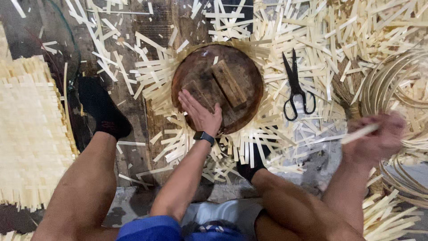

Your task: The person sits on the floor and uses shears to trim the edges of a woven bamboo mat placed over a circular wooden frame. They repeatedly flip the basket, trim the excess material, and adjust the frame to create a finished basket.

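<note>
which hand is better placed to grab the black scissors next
Probably the right hand: it is on the same side as the black metal scissors, though it already holds a pale bamboo strip. The left hand presses flat on the round brown wooden disc.

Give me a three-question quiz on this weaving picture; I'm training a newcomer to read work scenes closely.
1. True or false: the left hand lies flat on the round wooden disc.
2. Which tool lies right of the disc? A) hammer B) scissors C) pliers
3. Fill in: the right hand, blurred in the picture, holds a pale ____.

Key
1. True: the palm rests on the disc's near edge, beside the wooden block.
2. B: black scissors lie closed on the floor among cut strips.
3. Strip.
</note>
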